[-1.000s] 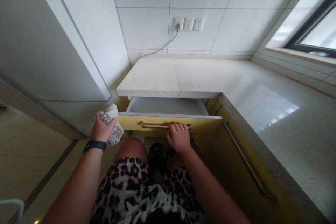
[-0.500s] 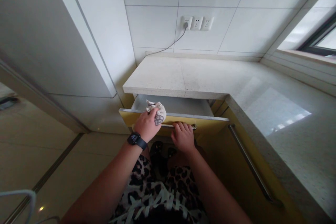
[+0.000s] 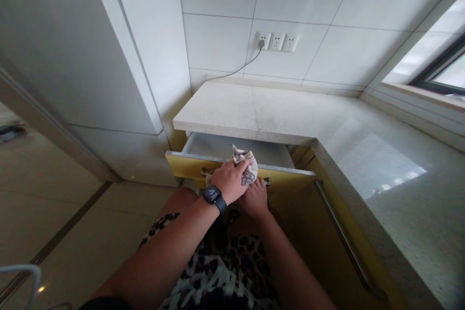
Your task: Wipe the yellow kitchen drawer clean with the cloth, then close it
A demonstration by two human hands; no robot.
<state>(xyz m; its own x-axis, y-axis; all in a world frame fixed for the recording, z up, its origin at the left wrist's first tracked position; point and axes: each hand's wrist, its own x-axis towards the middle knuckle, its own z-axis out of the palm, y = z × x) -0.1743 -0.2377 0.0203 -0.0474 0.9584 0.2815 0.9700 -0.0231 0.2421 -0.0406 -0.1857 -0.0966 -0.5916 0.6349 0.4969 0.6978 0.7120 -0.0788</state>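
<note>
A yellow-fronted drawer (image 3: 189,163) stands pulled out below the countertop, its pale inside showing. My left hand (image 3: 229,180), with a dark watch on the wrist, is closed on a crumpled patterned cloth (image 3: 248,167) at the drawer front, near the middle of its top edge. Just right of and below it, my right hand (image 3: 255,197) has its fingers curled at the drawer's metal handle (image 3: 268,181). The left hand and the cloth partly cover the right hand's fingers and the handle's middle.
A pale stone countertop (image 3: 225,109) runs above the drawer and turns along the right side. Below it on the right is a cabinet with a long metal handle (image 3: 348,242). A tall white cabinet (image 3: 109,58) stands left. A cable (image 3: 238,71) runs from a wall socket.
My left hand has moved right along the drawer front with the cloth, and now overlaps my right hand. The right hand stays at the handle. The view has shifted slightly.
</note>
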